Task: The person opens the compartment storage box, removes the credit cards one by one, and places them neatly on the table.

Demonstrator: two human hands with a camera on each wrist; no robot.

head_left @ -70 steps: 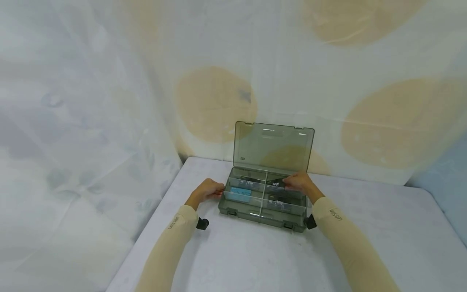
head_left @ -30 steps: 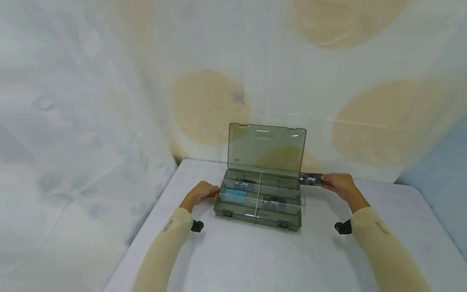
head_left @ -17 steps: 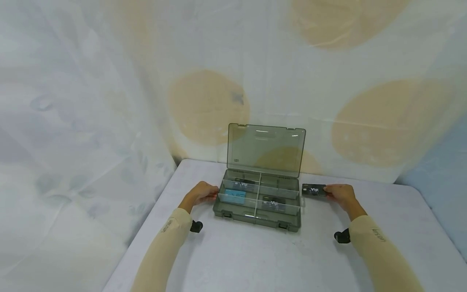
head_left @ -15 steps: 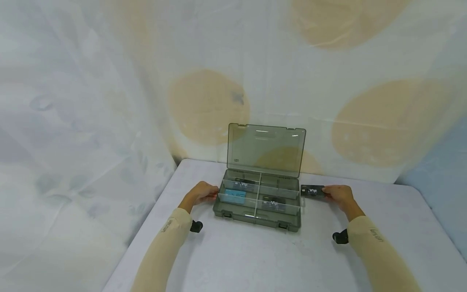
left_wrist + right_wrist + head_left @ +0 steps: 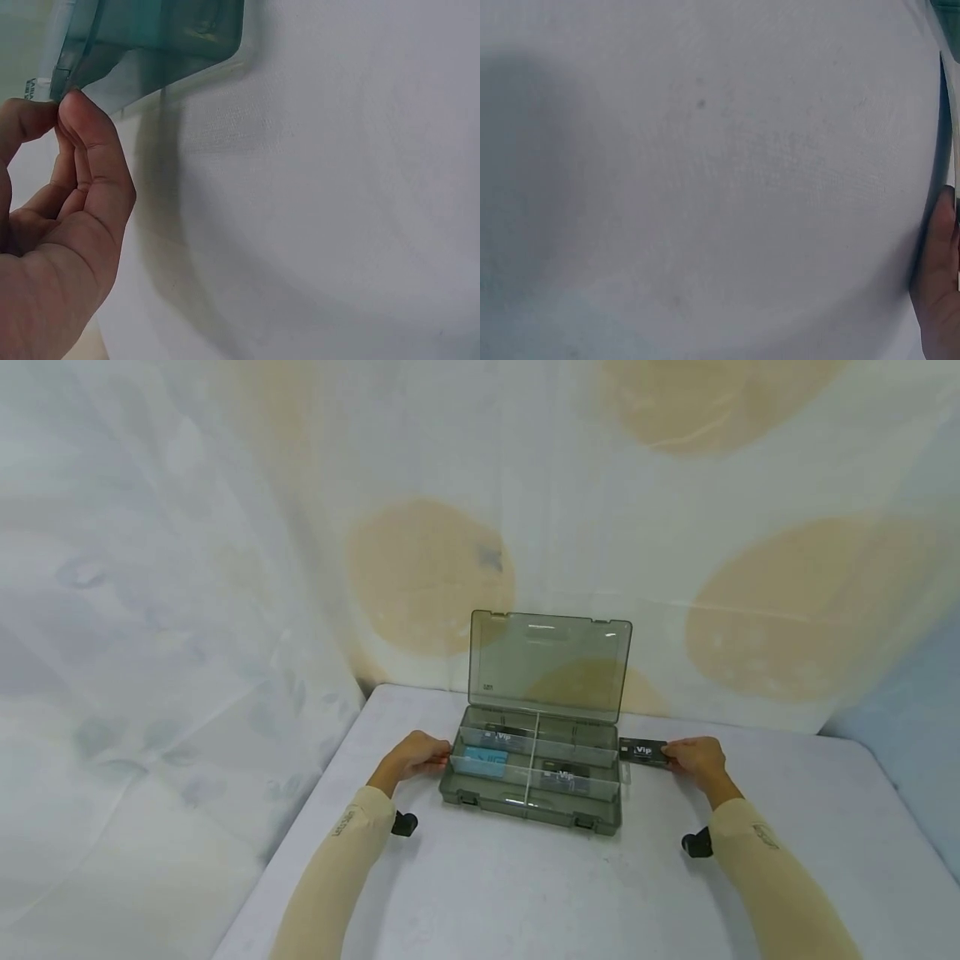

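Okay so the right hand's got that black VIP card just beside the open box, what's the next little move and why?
Probably let go of the black VIP card and draw the right hand back. The card looks flat and low on the white table, just right of the open box, while the left hand grips the box's left end.

Front tabletop (image 5: 525, 893): open, unobstructed.
Box rear: upright lid (image 5: 549, 665) blocks approach.
Compartments: dividers (image 5: 531, 760) restrict entry from above.

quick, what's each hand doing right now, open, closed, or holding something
Left hand: pinches the left edge of the box.
Right hand: holds the black card beside the box.
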